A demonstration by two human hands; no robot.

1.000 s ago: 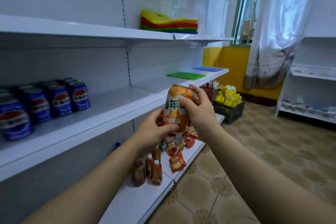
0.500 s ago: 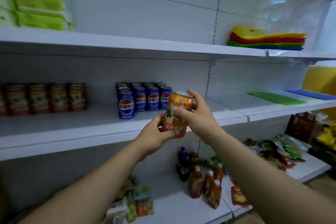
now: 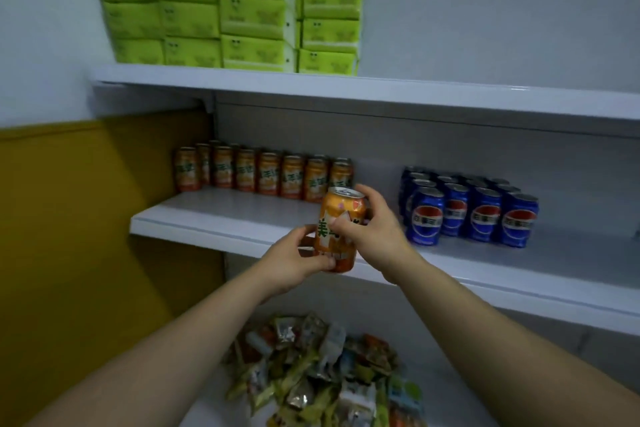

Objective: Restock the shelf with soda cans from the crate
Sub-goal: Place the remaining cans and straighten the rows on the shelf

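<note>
two hands on one orange can [image 3: 341, 229], held up in front of the middle shelf [image 3: 221, 218]

left hand [image 3: 294, 262] curls round the can's bottom, right hand [image 3: 369, 230] wraps the upper side, fingers clamped on it. row of orange cans [image 3: 263, 172] sits just behind, blue cans [image 3: 471, 210] off to the right.

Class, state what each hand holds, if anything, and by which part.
Both hold one orange soda can: the left hand grips its lower end, the right hand its upper side.
</note>
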